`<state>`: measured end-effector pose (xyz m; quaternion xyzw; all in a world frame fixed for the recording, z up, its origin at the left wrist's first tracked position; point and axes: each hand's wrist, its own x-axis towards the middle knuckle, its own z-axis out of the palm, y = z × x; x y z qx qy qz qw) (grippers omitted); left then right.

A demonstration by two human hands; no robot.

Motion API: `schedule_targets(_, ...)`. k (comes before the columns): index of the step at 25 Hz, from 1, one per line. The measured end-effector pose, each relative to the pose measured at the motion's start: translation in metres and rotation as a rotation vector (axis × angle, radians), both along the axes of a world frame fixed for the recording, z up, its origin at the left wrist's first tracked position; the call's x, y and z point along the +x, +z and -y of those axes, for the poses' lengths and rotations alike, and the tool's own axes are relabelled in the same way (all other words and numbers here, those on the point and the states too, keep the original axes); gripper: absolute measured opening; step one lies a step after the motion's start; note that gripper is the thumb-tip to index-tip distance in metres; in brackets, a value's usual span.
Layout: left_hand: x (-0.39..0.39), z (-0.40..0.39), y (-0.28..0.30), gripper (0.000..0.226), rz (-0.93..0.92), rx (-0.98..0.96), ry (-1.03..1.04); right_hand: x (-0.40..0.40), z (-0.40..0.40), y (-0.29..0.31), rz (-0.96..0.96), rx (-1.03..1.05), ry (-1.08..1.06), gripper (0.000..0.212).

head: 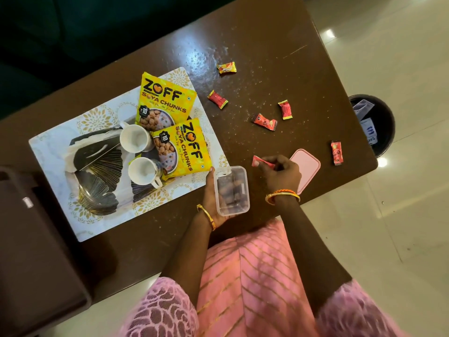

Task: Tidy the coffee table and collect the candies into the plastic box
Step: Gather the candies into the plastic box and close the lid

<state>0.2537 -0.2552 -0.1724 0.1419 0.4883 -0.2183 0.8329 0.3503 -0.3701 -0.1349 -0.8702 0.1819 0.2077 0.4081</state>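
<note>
My left hand (211, 203) holds the clear plastic box (232, 190) from underneath, near the front edge of the brown coffee table (267, 32). The box stands open. My right hand (280, 173) pinches a red candy (261, 162) just right of the box. The pink lid (308, 166) lies partly under that hand. Several wrapped candies lie loose on the table: an orange one (226, 67), red ones (217, 99) (285, 109) (264, 121), and one near the right edge (336, 153).
A patterned tray (48, 152) on the left bears two white cups (135, 138) (143, 171) and two yellow soya chunk packets (165, 103) (184, 149). A dark bin (386, 122) stands on the floor past the table's right end. A brown chair (36, 239) sits at left.
</note>
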Motion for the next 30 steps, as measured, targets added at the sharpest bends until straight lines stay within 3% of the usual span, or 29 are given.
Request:
schedule_targets(3, 0.0, 0.004, 0.005, 0.067, -0.001, 0.055, -0.039, -0.031, -0.001, 0.024, 0.003, 0.137, 0.1, 0.01)
schedule_targets(6, 0.0, 0.006, 0.007, 0.066, -0.003, 0.034, -0.047, -0.056, -0.009, 0.025, 0.011, 0.116, 0.2, 0.014)
schedule_targets(11, -0.001, 0.003, -0.005, 0.073, 0.041, 0.006, -0.039, -0.045, -0.016, 0.01, 0.105, 0.076, 0.002, 0.014)
schedule_targets(15, 0.001, -0.001, -0.016, 0.083, 0.016, -0.085, -0.036, 0.018, -0.02, -0.005, 0.179, 0.057, -0.074, 0.012)
schedule_targets(17, 0.003, 0.0, -0.018, 0.085, 0.031, -0.112, -0.028, 0.06, -0.025, -0.018, 0.186, -0.041, 0.01, 0.019)
schedule_targets(21, 0.012, 0.006, -0.021, 0.08, -0.002, -0.129, -0.004, 0.105, -0.033, -0.044, 0.121, -0.331, 0.454, 0.032)
schedule_targets(30, 0.022, 0.007, -0.021, 0.076, 0.053, -0.125, -0.019, 0.101, -0.027, -0.045, 0.102, -0.208, 0.327, 0.018)
